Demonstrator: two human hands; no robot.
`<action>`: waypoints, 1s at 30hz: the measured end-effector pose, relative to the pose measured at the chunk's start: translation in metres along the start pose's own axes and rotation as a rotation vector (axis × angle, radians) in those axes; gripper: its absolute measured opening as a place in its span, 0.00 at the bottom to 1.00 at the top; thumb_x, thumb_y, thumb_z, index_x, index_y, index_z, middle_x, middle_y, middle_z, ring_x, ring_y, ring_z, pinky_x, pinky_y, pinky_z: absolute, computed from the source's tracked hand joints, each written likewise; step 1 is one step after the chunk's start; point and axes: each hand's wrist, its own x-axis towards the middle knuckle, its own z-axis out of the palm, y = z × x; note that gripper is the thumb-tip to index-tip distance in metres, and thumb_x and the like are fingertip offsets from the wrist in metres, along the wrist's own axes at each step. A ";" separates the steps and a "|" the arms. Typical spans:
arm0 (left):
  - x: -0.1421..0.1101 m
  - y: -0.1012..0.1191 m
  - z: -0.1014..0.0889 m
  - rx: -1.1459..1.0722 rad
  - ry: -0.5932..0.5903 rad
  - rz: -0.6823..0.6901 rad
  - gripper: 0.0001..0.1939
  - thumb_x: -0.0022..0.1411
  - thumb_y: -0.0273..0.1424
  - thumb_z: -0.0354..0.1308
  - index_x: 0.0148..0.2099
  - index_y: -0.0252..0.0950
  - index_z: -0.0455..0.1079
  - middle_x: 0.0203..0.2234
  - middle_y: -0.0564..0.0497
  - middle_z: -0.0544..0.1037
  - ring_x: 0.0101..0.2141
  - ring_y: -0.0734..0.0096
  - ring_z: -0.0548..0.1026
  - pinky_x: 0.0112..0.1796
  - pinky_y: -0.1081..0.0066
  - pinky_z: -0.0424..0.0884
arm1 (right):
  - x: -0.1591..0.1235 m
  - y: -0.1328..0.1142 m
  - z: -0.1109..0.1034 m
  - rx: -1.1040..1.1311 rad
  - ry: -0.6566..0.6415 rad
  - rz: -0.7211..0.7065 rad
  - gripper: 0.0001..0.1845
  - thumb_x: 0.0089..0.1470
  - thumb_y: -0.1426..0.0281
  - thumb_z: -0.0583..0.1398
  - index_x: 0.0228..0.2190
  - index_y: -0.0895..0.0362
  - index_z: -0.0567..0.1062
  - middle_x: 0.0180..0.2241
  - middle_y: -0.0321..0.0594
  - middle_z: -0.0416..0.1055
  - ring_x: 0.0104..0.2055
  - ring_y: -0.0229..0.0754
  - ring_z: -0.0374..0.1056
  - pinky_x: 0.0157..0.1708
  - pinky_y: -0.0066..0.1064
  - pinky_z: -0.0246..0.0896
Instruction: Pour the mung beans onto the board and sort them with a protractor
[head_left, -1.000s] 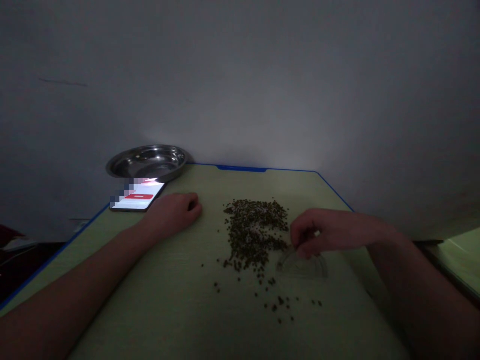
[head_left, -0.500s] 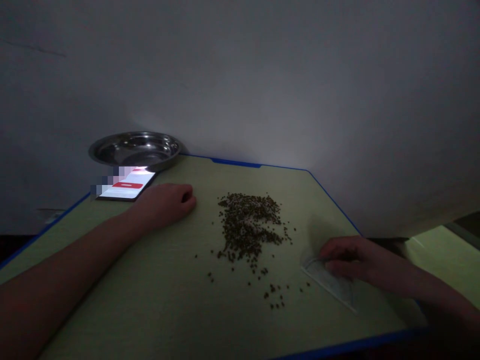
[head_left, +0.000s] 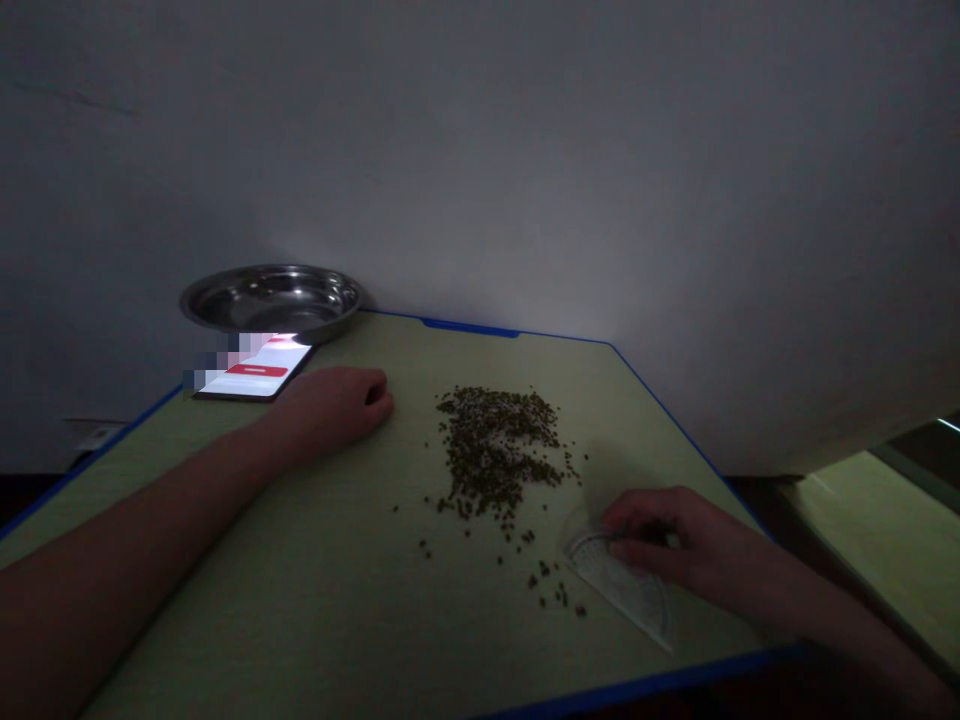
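Note:
A heap of small dark green beans (head_left: 499,450) lies in the middle of a pale green table (head_left: 315,600), with loose ones scattered toward me. My right hand (head_left: 675,545) rests near the front right, fingers curled and pressed on a clear plastic protractor (head_left: 622,585) that lies flat beside the stray beans. My left hand (head_left: 337,405) lies on the table left of the heap in a loose fist, with nothing visible in it.
A steel bowl (head_left: 274,300) stands at the back left corner, a lit phone (head_left: 251,378) just in front of it. The table has a blue edge (head_left: 660,683) and stands against a grey wall. Another pale green surface (head_left: 892,530) shows at the right.
My right hand drew the protractor away from the heap toward the front right, then slid it back left a little. The left hand stayed where it was. The view shifted slightly.

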 end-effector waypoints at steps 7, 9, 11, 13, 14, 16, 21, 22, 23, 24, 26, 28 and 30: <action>0.001 0.000 0.001 0.008 -0.001 0.002 0.18 0.61 0.42 0.42 0.30 0.38 0.67 0.27 0.45 0.76 0.28 0.62 0.72 0.27 0.67 0.57 | -0.004 -0.010 0.008 -0.013 -0.017 0.005 0.07 0.56 0.66 0.59 0.33 0.54 0.77 0.31 0.37 0.74 0.33 0.40 0.68 0.32 0.31 0.63; 0.001 0.001 0.000 0.004 -0.001 -0.001 0.18 0.61 0.42 0.41 0.31 0.38 0.67 0.28 0.44 0.76 0.28 0.62 0.72 0.27 0.66 0.58 | -0.003 -0.012 0.007 -0.005 -0.016 -0.007 0.08 0.57 0.66 0.59 0.33 0.54 0.77 0.31 0.37 0.74 0.32 0.40 0.67 0.31 0.31 0.63; 0.001 0.002 0.000 0.001 -0.003 -0.003 0.18 0.60 0.41 0.42 0.31 0.38 0.68 0.28 0.44 0.76 0.28 0.61 0.72 0.27 0.66 0.58 | -0.001 -0.015 0.007 -0.007 -0.009 -0.004 0.08 0.57 0.66 0.58 0.34 0.55 0.77 0.31 0.38 0.74 0.32 0.40 0.68 0.31 0.31 0.63; 0.001 0.002 -0.001 0.003 -0.007 -0.005 0.18 0.60 0.41 0.42 0.31 0.38 0.68 0.28 0.44 0.76 0.29 0.60 0.72 0.28 0.66 0.58 | 0.001 -0.017 0.007 -0.021 -0.004 -0.002 0.08 0.57 0.66 0.58 0.33 0.55 0.77 0.31 0.38 0.74 0.33 0.40 0.68 0.32 0.31 0.63; 0.000 0.002 -0.001 0.002 -0.009 -0.005 0.18 0.60 0.41 0.42 0.31 0.38 0.68 0.28 0.44 0.76 0.28 0.60 0.72 0.28 0.66 0.58 | 0.002 -0.017 0.008 -0.030 -0.004 -0.005 0.08 0.57 0.66 0.58 0.33 0.55 0.77 0.31 0.38 0.75 0.33 0.40 0.68 0.32 0.31 0.62; 0.000 0.002 -0.001 0.002 -0.007 -0.009 0.18 0.60 0.41 0.42 0.31 0.38 0.68 0.28 0.44 0.76 0.28 0.60 0.72 0.28 0.66 0.58 | 0.003 -0.017 0.008 -0.036 0.003 -0.012 0.08 0.57 0.66 0.58 0.33 0.55 0.77 0.32 0.38 0.75 0.33 0.40 0.68 0.32 0.31 0.62; 0.000 0.002 -0.001 -0.005 -0.011 -0.004 0.17 0.60 0.41 0.42 0.31 0.38 0.68 0.28 0.45 0.76 0.29 0.61 0.73 0.28 0.66 0.59 | 0.006 -0.016 0.008 -0.025 0.012 -0.004 0.07 0.57 0.66 0.59 0.34 0.54 0.77 0.32 0.37 0.75 0.34 0.40 0.68 0.33 0.31 0.61; 0.000 0.002 -0.001 -0.006 -0.013 -0.003 0.17 0.60 0.41 0.42 0.31 0.38 0.68 0.28 0.45 0.76 0.29 0.61 0.72 0.28 0.66 0.58 | 0.006 -0.017 0.009 -0.019 0.011 -0.006 0.07 0.57 0.67 0.59 0.34 0.54 0.77 0.32 0.36 0.75 0.33 0.40 0.68 0.32 0.31 0.61; 0.000 0.001 -0.001 -0.005 -0.014 -0.003 0.17 0.60 0.41 0.42 0.31 0.38 0.68 0.28 0.45 0.76 0.29 0.61 0.72 0.28 0.66 0.58 | 0.006 -0.018 0.010 -0.011 0.011 -0.012 0.07 0.57 0.67 0.59 0.34 0.54 0.77 0.32 0.36 0.75 0.33 0.40 0.68 0.32 0.31 0.61; 0.001 0.001 0.000 -0.005 -0.013 -0.003 0.17 0.60 0.41 0.42 0.31 0.38 0.67 0.28 0.45 0.76 0.29 0.61 0.72 0.28 0.66 0.58 | 0.007 -0.019 0.011 -0.005 0.010 -0.020 0.07 0.57 0.67 0.59 0.34 0.54 0.77 0.32 0.36 0.75 0.33 0.39 0.68 0.32 0.30 0.62; 0.001 0.001 0.000 -0.005 -0.015 0.001 0.17 0.60 0.42 0.42 0.31 0.38 0.67 0.28 0.45 0.76 0.28 0.62 0.72 0.28 0.67 0.58 | 0.007 -0.022 0.015 0.004 0.008 -0.036 0.07 0.57 0.67 0.59 0.34 0.54 0.77 0.32 0.35 0.75 0.33 0.39 0.68 0.33 0.30 0.62; 0.001 0.001 0.000 0.000 -0.015 0.000 0.18 0.60 0.42 0.42 0.32 0.38 0.68 0.28 0.45 0.76 0.28 0.62 0.72 0.27 0.67 0.58 | 0.008 -0.025 0.021 -0.013 0.022 -0.045 0.07 0.57 0.66 0.59 0.35 0.53 0.77 0.33 0.35 0.76 0.34 0.39 0.69 0.33 0.30 0.62; 0.001 0.001 0.000 0.007 -0.016 0.002 0.18 0.60 0.42 0.41 0.32 0.38 0.68 0.28 0.44 0.76 0.29 0.61 0.72 0.28 0.66 0.59 | 0.008 -0.028 0.026 -0.043 0.044 -0.046 0.07 0.58 0.65 0.59 0.35 0.53 0.77 0.32 0.35 0.76 0.33 0.39 0.69 0.32 0.30 0.61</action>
